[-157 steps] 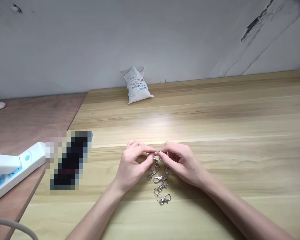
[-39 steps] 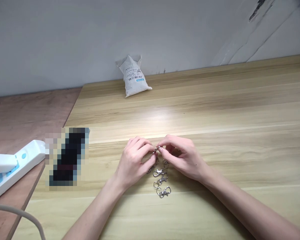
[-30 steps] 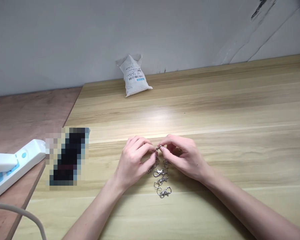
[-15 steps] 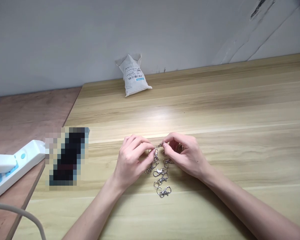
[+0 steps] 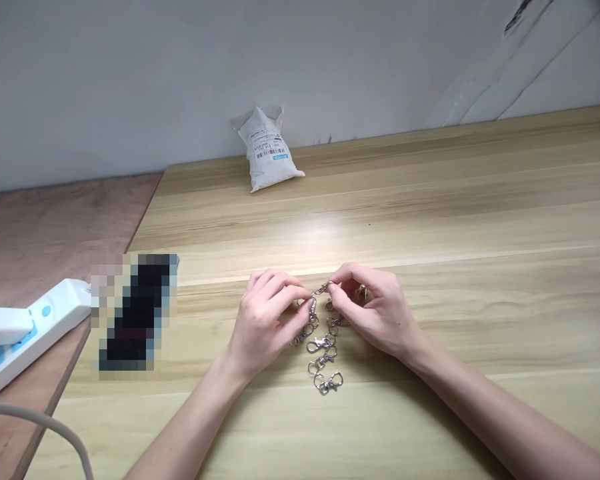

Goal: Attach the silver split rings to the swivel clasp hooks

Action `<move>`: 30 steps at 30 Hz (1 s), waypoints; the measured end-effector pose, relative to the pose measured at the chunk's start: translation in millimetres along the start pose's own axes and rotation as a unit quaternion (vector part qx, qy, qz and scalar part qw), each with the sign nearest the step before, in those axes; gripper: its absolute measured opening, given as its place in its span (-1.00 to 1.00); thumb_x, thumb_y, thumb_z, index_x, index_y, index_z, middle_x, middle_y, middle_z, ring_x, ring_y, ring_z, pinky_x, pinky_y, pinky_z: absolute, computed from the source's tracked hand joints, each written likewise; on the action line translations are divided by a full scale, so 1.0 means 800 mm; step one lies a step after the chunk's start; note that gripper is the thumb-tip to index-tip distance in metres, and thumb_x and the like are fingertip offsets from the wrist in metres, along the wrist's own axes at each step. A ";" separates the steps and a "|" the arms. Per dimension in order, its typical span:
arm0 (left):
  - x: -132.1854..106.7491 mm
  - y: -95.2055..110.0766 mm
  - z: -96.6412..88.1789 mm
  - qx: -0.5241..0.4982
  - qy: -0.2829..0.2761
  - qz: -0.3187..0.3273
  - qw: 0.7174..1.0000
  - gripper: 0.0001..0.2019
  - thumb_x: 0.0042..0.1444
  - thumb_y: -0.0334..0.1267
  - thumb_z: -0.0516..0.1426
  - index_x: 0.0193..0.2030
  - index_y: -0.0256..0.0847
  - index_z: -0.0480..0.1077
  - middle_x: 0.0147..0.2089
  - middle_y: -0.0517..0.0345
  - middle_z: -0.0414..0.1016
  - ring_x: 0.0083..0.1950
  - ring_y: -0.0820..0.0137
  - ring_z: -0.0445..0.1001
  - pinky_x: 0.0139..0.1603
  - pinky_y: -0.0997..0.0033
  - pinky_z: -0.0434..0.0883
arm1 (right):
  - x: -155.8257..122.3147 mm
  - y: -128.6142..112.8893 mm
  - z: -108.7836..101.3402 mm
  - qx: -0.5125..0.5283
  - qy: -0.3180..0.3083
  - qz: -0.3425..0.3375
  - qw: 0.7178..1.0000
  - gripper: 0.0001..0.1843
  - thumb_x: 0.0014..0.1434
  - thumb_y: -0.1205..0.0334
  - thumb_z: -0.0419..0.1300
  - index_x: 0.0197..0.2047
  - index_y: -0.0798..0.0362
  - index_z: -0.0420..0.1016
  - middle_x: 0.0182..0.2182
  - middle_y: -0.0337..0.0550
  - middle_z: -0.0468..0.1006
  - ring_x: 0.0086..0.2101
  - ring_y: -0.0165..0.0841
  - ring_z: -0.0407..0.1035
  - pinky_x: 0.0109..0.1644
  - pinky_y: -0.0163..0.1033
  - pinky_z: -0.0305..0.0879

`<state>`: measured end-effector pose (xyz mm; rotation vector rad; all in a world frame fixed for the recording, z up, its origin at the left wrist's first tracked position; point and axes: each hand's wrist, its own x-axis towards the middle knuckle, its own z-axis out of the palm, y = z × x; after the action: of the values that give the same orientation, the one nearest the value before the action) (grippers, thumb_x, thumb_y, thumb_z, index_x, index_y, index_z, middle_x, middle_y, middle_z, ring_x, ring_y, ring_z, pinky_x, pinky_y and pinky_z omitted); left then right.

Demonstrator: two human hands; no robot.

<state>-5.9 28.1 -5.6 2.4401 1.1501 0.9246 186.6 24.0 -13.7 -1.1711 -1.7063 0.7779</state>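
Observation:
Between my two hands a silver lobster clasp is held just above the table. My left hand pinches its ring end between thumb and forefinger. At the other end, my right hand grips the clasp with thumb and index fingertip. Below lie several more metal clasps with split rings, among them one clasp nearest me and another clasp above it. Some rings and clasps beside and under both hands are partly hidden by the fingers.
A white printed packet leans near the grey wall at the back. To the left lies a pixelated dark, phone-like object. A white power strip and a grey cable are at the far left, by a reddish-brown board.
My right hand has shifted very slightly to the right, and the clasp between the hands sits a little differently. The clasps on the table stay in place.

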 end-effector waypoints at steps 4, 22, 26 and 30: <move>0.000 0.001 0.001 0.001 0.002 -0.001 1.000 -0.95 0.20 -0.37 0.14 -0.29 -0.17 0.41 -0.28 0.17 0.51 -0.23 0.38 0.41 -0.14 0.27 0.24 | 0.000 -0.001 0.000 0.003 -0.002 -0.008 1.000 -0.90 0.12 0.38 0.14 -0.42 0.05 0.39 -0.62 -0.35 0.33 -0.62 -0.53 0.19 -0.55 -0.36 0.14; -0.001 0.000 0.002 0.001 -0.011 -0.008 1.000 -0.95 0.19 -0.37 0.14 -0.29 -0.17 0.41 -0.29 0.20 0.51 -0.23 0.39 0.43 -0.11 0.28 0.25 | -0.002 0.002 -0.001 0.006 -0.031 0.000 1.000 -0.88 0.13 0.38 0.13 -0.44 0.06 0.37 -0.63 -0.35 0.31 -0.62 -0.54 0.17 -0.56 -0.37 0.11; -0.001 -0.001 0.003 0.003 -0.014 -0.008 1.000 -0.95 0.18 -0.37 0.14 -0.30 -0.18 0.41 -0.30 0.20 0.51 -0.24 0.40 0.43 -0.11 0.28 0.25 | -0.002 0.003 -0.001 0.017 -0.064 0.003 0.998 -0.89 0.14 0.38 0.12 -0.42 0.06 0.39 -0.62 -0.37 0.30 -0.62 -0.55 0.13 -0.56 -0.38 0.09; -0.001 -0.001 0.004 -0.002 -0.022 -0.009 1.000 -0.94 0.19 -0.37 0.13 -0.30 -0.18 0.41 -0.30 0.18 0.50 -0.22 0.39 0.42 -0.09 0.27 0.26 | -0.001 0.004 0.000 0.018 -0.075 0.000 0.997 -0.88 0.15 0.38 0.10 -0.43 0.06 0.37 -0.61 -0.36 0.29 -0.61 -0.55 0.13 -0.55 -0.38 0.10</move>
<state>-4.9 28.1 -8.6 2.4301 1.1514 0.8619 187.9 24.5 -16.3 -1.1124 -1.8062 0.9129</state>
